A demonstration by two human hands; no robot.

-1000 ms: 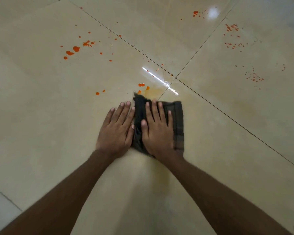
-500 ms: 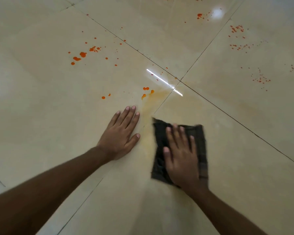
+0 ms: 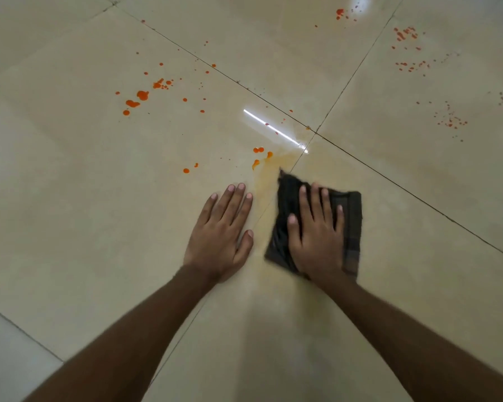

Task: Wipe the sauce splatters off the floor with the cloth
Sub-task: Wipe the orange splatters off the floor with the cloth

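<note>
A dark folded cloth point(image 3: 352, 224) lies flat on the beige tiled floor point(image 3: 84, 213). My right hand point(image 3: 317, 236) presses down on it with straight, spread fingers. My left hand point(image 3: 221, 233) rests flat on the bare tile just left of the cloth, fingers straight. A pale orange smear point(image 3: 263, 181) runs between my left fingertips and the cloth's far corner. Orange sauce drops point(image 3: 259, 150) sit just beyond that smear. A larger group of sauce splatters point(image 3: 141, 95) lies further left.
More fine red-orange specks point(image 3: 405, 34) dot the far right tile, others point(image 3: 450, 121) sit lower on it, and a few point(image 3: 339, 13) lie near a bright light reflection at the top. Dark grout lines point(image 3: 389, 181) cross the floor diagonally.
My right hand slid the cloth back toward me and to the right, then forward again toward the smear. My left hand stayed flat on the tile.
</note>
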